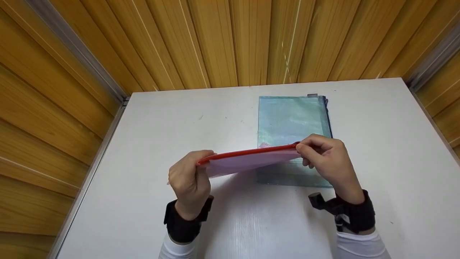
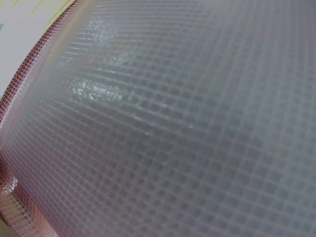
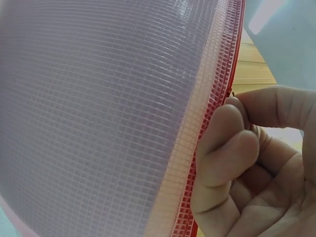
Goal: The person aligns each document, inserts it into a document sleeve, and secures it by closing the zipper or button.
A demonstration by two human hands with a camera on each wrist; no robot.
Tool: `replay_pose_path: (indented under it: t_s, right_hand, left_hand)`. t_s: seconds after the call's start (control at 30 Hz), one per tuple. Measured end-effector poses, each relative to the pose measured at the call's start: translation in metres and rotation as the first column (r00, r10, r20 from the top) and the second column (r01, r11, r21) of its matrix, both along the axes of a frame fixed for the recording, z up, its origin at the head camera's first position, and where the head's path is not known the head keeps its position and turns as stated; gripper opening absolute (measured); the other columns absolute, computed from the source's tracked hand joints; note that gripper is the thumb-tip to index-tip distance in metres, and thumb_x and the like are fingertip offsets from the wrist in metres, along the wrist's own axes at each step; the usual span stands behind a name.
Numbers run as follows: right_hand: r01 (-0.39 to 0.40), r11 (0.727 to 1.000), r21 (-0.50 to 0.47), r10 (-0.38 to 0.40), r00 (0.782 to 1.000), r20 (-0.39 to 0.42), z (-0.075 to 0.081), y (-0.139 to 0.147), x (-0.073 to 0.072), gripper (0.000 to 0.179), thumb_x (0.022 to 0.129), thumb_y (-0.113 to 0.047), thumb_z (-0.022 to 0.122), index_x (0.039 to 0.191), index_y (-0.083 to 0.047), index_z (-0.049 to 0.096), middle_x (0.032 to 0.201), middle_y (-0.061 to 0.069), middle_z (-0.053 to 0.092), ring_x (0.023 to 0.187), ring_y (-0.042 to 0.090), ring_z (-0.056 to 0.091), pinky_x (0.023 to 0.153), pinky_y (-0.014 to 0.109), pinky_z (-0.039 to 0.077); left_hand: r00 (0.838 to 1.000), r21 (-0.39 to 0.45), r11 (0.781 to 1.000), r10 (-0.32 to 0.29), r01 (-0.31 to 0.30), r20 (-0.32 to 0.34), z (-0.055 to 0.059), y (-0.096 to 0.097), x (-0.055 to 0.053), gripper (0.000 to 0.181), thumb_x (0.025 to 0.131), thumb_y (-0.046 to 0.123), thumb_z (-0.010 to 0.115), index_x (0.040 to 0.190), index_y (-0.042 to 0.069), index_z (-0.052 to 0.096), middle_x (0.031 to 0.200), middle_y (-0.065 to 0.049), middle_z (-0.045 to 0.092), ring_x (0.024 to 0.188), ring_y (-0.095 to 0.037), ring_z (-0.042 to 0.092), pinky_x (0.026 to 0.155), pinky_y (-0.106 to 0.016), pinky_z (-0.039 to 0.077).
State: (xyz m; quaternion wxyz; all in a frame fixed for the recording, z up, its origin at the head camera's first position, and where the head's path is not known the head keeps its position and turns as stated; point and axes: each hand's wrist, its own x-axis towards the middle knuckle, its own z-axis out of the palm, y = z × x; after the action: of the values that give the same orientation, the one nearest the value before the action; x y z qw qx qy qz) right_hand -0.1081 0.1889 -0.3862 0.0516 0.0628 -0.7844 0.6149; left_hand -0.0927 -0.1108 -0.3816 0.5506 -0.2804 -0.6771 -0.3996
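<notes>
A pinkish mesh zipper pouch (image 1: 240, 165) with a red zipper (image 1: 251, 150) along its top edge is held up above the table. My left hand (image 1: 190, 178) grips its left end, fingers curled round the corner. At the zipper's right end, thumb and index finger of my right hand (image 1: 327, 156) pinch by the small dark slider; in the right wrist view this hand (image 3: 256, 158) stands beside the red edge, other fingers curled. The pouch's mesh (image 2: 158, 128) fills most of the left wrist view and hides nearly all of the left hand there.
A blue-green mesh pouch (image 1: 291, 118) with a dark blue zipper down its right side lies flat on the white table (image 1: 161, 126), partly behind the held pouch and right hand. Yellow wood-like panels (image 1: 215, 43) stand behind the table and at both sides.
</notes>
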Motion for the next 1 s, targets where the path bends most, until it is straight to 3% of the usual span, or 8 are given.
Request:
replay_pose_path:
  t_s: [0.13,0.43,0.63,1.0]
  right_hand:
    - [-0.009,1.000,-0.007,0.009,1.000,-0.014,0.000,-0.001,0.001,0.014,0.101,0.005,0.072,0.089,0.001,0.078,0.073,-0.004,0.065,0.058,0.015,0.059,0.056,0.023,0.051]
    - [-0.034,0.999,-0.027,0.031,0.994,-0.103,0.007,-0.001,0.008,0.018,0.098,0.010,0.072,0.084,0.000,0.077,0.071,-0.004,0.064,0.057,0.014,0.057,0.054,0.022,0.047]
    - [0.031,1.000,-0.005,-0.031,0.997,-0.071,0.001,0.003,0.001,0.015,0.100,0.007,0.072,0.087,0.001,0.078,0.069,-0.006,0.063,0.056,0.014,0.059,0.055,0.020,0.048]
    - [0.017,1.000,-0.005,-0.017,0.999,-0.051,0.002,0.011,0.001,0.015,0.100,0.007,0.072,0.088,0.000,0.079,0.070,-0.003,0.066,0.058,0.017,0.060,0.056,0.022,0.051]
  left_hand:
    - [1.000,0.013,1.000,0.004,-0.004,0.007,0.001,-0.001,0.001,0.037,0.113,0.018,0.060,0.089,-0.007,0.073,0.073,-0.016,0.074,0.056,-0.025,0.068,0.062,-0.028,0.064]
    - [0.999,0.059,0.998,0.016,-0.013,-0.037,0.004,-0.004,0.000,0.037,0.112,0.019,0.064,0.088,-0.008,0.073,0.073,-0.017,0.073,0.056,-0.025,0.066,0.061,-0.030,0.062]
    - [0.998,0.042,0.997,0.059,-0.060,0.021,0.003,-0.003,0.002,0.039,0.112,0.023,0.063,0.089,-0.007,0.074,0.074,-0.016,0.075,0.058,-0.025,0.068,0.066,-0.025,0.064]
    - [0.998,0.062,0.996,0.060,-0.061,0.026,0.003,-0.006,0.002,0.039,0.112,0.023,0.063,0.090,-0.008,0.074,0.074,-0.017,0.074,0.057,-0.026,0.069,0.070,-0.021,0.064]
